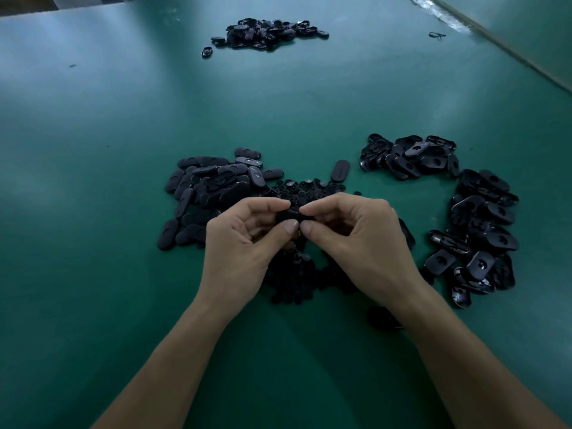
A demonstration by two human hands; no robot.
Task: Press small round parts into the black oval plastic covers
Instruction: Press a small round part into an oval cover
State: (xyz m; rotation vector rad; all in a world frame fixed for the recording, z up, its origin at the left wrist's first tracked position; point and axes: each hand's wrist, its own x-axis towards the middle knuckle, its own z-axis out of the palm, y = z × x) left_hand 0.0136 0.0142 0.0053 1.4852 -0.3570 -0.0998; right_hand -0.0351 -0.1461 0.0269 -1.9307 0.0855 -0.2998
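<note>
Fingers (266, 207) of left hand (238, 246) and right hand (363, 243) tight around one black oval cover (289, 215)

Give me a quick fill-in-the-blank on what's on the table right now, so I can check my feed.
The left hand and the right hand together pinch one black ____.
The table is coloured ____.
The small round parts are coloured ____.
The far pile lies near the picture's ____ edge.
Missing words: cover, green, black, top.
</note>
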